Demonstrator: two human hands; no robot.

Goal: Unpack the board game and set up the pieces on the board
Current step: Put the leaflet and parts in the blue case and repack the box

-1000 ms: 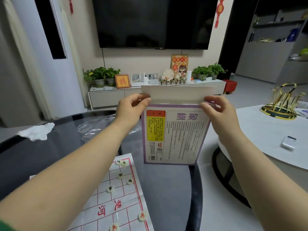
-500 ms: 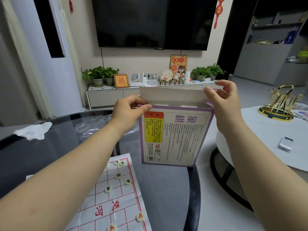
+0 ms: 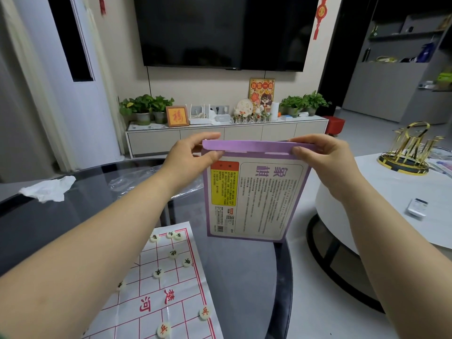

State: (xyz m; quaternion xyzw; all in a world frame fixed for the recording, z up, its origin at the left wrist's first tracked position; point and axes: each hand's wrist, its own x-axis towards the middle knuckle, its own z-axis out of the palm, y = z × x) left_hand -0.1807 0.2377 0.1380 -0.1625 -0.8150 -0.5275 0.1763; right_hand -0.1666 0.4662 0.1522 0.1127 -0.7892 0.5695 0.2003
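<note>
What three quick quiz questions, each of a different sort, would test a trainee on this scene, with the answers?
1. True or false: the flap of the box is folded down over its top.
2. Where does the board with the pieces lie? A: on the dark table. B: on the white table. C: on the floor.
3. Fill in: the left hand and the right hand both pinch the box at its ___ edge.
Key: 1 true; 2 A; 3 top.
</note>
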